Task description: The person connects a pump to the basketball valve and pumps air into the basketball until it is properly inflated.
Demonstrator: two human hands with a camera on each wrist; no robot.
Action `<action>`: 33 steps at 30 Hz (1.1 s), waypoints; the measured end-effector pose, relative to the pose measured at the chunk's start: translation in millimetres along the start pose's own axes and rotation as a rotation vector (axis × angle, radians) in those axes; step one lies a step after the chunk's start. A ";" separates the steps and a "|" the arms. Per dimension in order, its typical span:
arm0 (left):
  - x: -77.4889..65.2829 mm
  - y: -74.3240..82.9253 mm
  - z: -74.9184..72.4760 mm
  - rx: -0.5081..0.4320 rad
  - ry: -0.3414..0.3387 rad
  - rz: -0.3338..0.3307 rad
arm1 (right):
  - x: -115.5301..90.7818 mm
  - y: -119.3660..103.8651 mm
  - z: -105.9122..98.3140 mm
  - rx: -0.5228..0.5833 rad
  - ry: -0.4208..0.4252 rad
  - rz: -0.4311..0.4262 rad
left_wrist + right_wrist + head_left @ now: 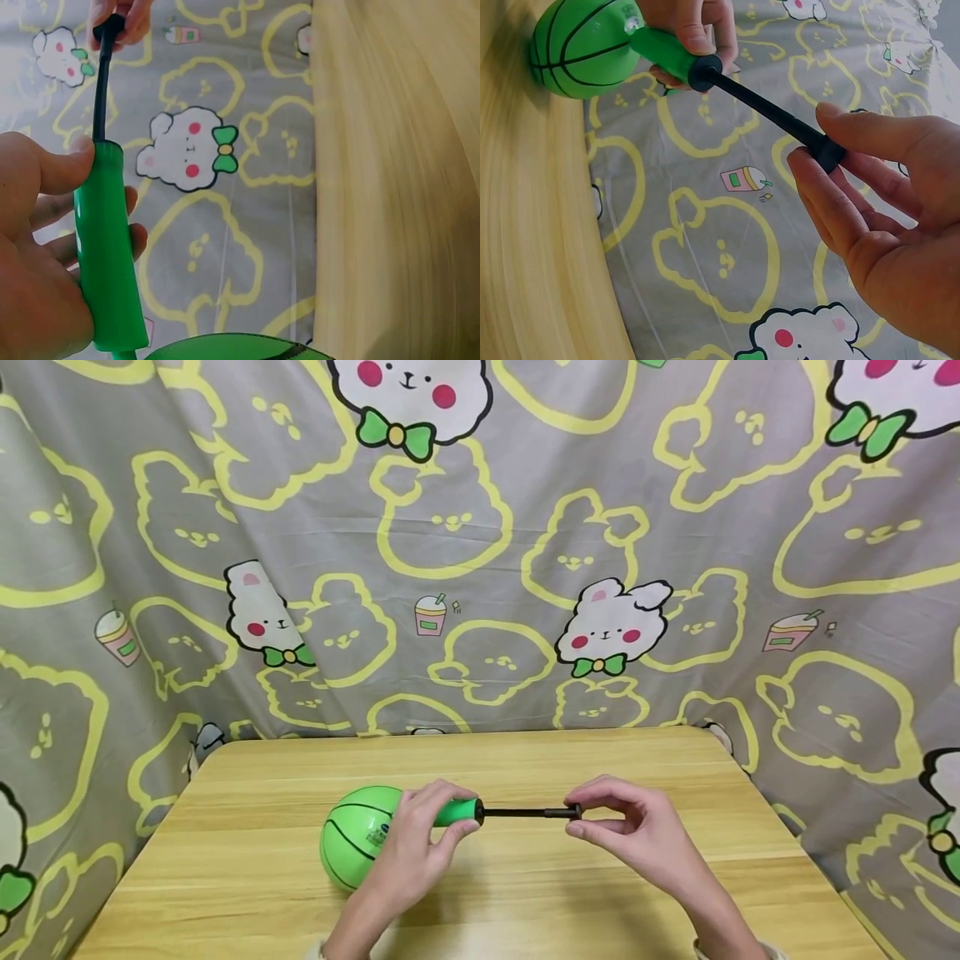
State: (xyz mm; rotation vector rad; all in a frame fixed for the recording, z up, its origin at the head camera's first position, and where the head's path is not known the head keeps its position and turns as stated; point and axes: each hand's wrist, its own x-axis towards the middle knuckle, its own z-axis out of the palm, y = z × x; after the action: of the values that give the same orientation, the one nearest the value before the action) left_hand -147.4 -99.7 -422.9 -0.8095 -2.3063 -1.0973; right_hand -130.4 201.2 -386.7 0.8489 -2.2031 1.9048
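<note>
A green hand pump [112, 247] with a black rod lies level above the table, its rod drawn well out of the barrel. My left hand [416, 835] grips the green barrel, fingers wrapped round it and thumb along its side. With thumb and fingertips my right hand [637, 831] pinches the black knob [827, 154] at the rod's far end. A green ball [356, 835] with black basketball lines sits to the left, partly hidden by the left hand. In the right wrist view the pump's left end meets the ball.
A wooden table [562, 910] spreads under both hands. Behind it and at the sides hangs a grey curtain [480, 585] printed with yellow outlines and white cartoon animals.
</note>
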 end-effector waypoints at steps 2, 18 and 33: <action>-0.1 1.4 0.8 0.000 0.000 -0.001 | -0.2 -0.2 -0.6 -0.001 0.006 0.005; -1.0 9.2 5.4 0.022 0.011 -0.014 | 3.8 7.5 12.6 0.056 0.046 -0.024; -3.8 17.0 13.4 0.045 -0.011 0.001 | 4.4 21.0 46.0 0.077 0.083 0.029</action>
State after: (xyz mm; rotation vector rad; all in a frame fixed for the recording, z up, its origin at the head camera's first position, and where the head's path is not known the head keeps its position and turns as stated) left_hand -135.2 -81.4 -423.9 -0.8012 -2.3312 -1.0389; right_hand -131.5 157.7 -412.9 0.7380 -2.1188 2.0112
